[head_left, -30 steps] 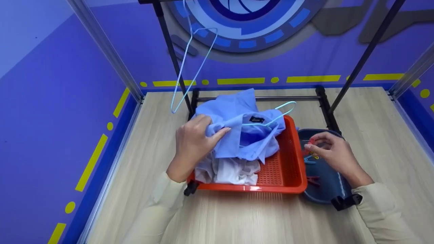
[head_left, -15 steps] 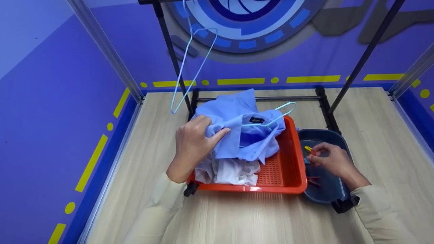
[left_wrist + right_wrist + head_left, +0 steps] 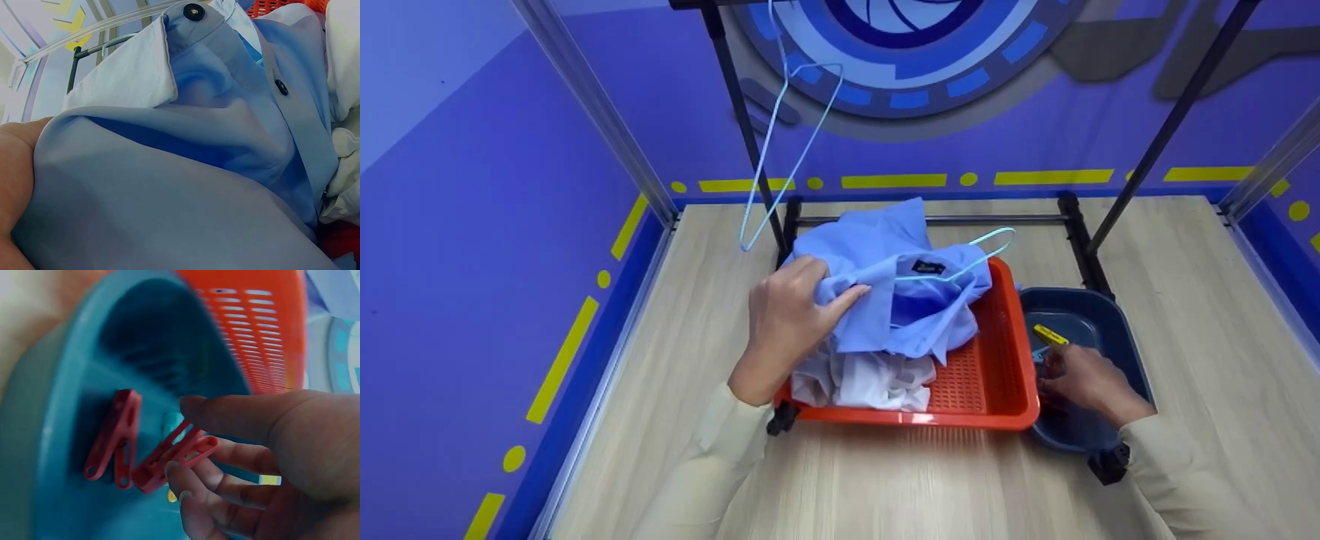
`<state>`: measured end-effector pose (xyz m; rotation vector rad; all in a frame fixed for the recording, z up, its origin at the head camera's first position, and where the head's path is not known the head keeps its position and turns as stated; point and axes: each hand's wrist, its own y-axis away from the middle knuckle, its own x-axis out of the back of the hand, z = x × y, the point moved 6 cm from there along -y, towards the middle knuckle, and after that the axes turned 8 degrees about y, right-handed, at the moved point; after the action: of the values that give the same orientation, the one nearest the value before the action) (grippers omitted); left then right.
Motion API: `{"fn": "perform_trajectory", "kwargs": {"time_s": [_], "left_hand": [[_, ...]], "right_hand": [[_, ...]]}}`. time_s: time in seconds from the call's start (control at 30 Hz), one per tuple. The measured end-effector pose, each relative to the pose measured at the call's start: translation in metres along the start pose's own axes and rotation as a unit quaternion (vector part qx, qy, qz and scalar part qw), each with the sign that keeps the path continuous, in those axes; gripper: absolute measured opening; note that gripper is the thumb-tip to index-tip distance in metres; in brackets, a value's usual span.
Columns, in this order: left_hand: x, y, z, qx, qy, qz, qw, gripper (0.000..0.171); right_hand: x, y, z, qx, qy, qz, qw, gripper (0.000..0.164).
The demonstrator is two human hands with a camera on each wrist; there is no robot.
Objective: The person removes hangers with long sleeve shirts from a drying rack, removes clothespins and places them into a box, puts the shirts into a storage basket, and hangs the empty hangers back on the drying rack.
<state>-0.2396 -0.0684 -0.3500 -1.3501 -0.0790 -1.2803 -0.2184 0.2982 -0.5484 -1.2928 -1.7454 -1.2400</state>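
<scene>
My left hand (image 3: 787,315) grips a light blue button-up shirt (image 3: 870,232), thumb on top of the cloth. The shirt lies over a red basket (image 3: 907,417), and a pale blue wire hanger (image 3: 997,241) sticks out of its collar. Black buttons show on it in the left wrist view. My right hand (image 3: 1087,379) is down in a dark blue tub (image 3: 1136,352), pinching a red clothespin (image 3: 174,461) between thumb and fingers. Beside that lies another red clothespin (image 3: 115,439). A yellow clothespin (image 3: 1050,334) and a partly hidden blue clothespin (image 3: 1039,355) are also in the tub.
White cloth (image 3: 877,379) lies in the basket under the shirt. A second wire hanger (image 3: 769,165) hangs from a black rack (image 3: 1170,127) behind. Blue wall panels (image 3: 495,247) enclose the wooden surface (image 3: 885,487).
My right hand has lowered into the tub and come toward me with the red clothespin, leaving the yellow one in plain sight. My left hand and the shirt have stayed put.
</scene>
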Motion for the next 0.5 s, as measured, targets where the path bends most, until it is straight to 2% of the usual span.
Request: {"fn": "perform_trajectory", "kwargs": {"time_s": [0.23, 0.5], "left_hand": [[-0.0004, 0.0007, -0.0001, 0.001, 0.000, -0.005, 1.0000, 0.047], [-0.0003, 0.0010, -0.0008, -0.002, 0.001, -0.002, 1.0000, 0.047]], "right_hand": [[-0.0118, -0.0036, 0.0019, -0.006, 0.015, -0.009, 1.000, 0.021], [-0.0098, -0.0041, 0.0012, 0.002, 0.016, 0.020, 1.000, 0.028]]}}
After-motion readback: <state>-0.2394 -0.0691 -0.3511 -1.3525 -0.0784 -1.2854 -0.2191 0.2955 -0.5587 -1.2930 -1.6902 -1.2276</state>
